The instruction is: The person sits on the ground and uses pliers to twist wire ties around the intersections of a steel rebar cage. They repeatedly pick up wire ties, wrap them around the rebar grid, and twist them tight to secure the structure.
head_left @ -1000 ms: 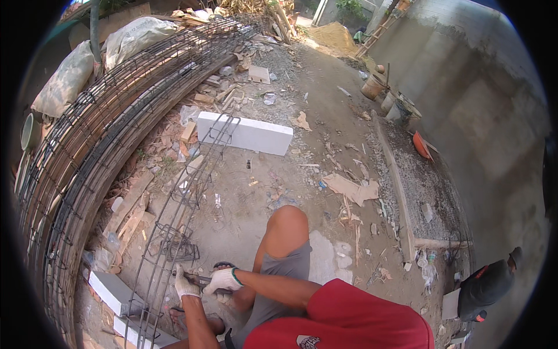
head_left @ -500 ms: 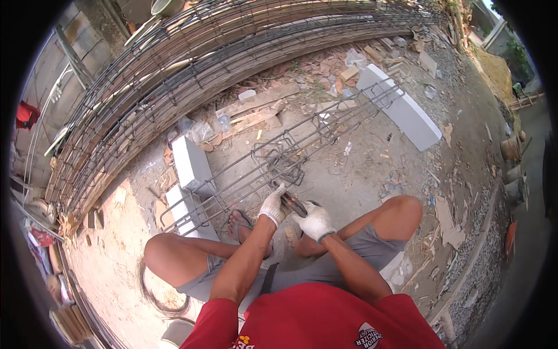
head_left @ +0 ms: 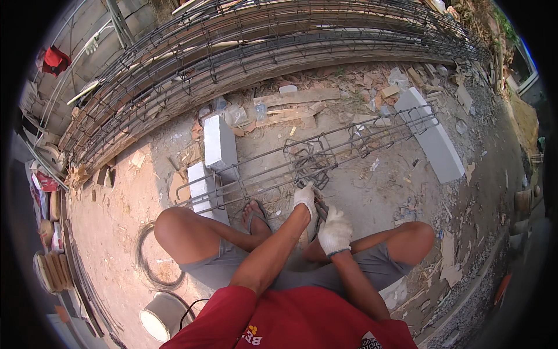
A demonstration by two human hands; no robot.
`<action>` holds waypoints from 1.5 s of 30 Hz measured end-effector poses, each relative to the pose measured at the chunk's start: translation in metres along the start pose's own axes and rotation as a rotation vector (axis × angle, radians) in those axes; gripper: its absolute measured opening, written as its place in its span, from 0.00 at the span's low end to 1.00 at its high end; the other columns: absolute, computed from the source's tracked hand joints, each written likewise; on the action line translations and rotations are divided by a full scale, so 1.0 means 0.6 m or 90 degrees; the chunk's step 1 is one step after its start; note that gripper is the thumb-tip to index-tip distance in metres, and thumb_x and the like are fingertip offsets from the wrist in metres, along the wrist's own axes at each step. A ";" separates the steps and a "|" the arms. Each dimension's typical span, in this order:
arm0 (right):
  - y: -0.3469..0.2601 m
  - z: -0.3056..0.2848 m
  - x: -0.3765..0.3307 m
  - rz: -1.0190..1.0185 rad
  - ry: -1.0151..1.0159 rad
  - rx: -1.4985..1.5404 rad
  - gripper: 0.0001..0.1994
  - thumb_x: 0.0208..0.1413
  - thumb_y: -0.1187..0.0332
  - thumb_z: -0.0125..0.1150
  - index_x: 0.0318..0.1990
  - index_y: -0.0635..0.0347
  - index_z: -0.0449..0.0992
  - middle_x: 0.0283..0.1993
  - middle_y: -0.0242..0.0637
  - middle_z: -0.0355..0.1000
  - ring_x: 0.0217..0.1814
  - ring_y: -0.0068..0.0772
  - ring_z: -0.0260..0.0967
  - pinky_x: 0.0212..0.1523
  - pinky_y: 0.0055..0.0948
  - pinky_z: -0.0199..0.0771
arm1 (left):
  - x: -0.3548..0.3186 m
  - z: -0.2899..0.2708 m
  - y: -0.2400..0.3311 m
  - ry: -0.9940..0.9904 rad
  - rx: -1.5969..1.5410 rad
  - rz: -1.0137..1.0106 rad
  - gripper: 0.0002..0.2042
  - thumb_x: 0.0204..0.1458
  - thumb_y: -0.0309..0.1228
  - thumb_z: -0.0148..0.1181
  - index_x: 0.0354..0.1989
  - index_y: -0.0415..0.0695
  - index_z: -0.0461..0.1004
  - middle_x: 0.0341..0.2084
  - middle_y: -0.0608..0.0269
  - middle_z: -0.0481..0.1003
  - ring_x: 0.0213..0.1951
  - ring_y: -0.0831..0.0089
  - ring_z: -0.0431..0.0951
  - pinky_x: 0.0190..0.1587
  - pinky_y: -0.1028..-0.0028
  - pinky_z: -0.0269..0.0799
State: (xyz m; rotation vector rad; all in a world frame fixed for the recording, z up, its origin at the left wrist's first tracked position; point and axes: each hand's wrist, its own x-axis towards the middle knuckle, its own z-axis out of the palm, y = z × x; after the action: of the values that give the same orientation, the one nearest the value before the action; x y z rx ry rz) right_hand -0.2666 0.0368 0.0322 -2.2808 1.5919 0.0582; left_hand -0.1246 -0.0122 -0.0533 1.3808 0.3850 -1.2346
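Note:
My left hand (head_left: 304,196), in a white knitted glove, is closed at the near bar of a long rebar cage (head_left: 264,187). What its fingers pinch is too small to make out. My right hand (head_left: 336,231), gloved likewise, is wrapped around the dark handles of pincers (head_left: 320,207). The tool's head points up toward the left fingers, partly hidden by them. Just beyond my hands, loose bent stirrups (head_left: 311,164) lie bunched at the middle of the cage. White blocks (head_left: 221,141) prop its left end, and a long pale block (head_left: 435,142) supports its right end.
A stack of finished rebar cages (head_left: 244,55) stretches across the back beside a timber. Wood scraps (head_left: 296,96) and plastic litter lie before it. Coiled wire (head_left: 145,264) and a pale bucket (head_left: 163,317) are at my left. My sandalled foot (head_left: 254,217) rests under the cage.
The pincers have swung to a steeper angle, and my right hand sits lower and nearer my body relative to the left. My left hand stays by the near bar. The whole view has shifted.

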 end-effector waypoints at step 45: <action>-0.072 0.082 -0.015 -0.099 -0.267 0.106 0.25 0.62 0.57 0.62 0.65 0.54 0.75 0.53 0.54 0.81 0.54 0.58 0.80 0.54 0.55 0.78 | -0.289 -0.073 0.143 -0.448 0.395 0.259 0.17 0.67 0.32 0.58 0.60 0.37 0.79 0.47 0.58 0.84 0.48 0.74 0.81 0.56 0.72 0.75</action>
State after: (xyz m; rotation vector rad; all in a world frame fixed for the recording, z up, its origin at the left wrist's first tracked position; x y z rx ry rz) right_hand -0.2222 0.0730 -0.0004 -2.0850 1.1590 0.3285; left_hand -0.1024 0.0770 0.1225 1.3200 -0.7895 -1.4454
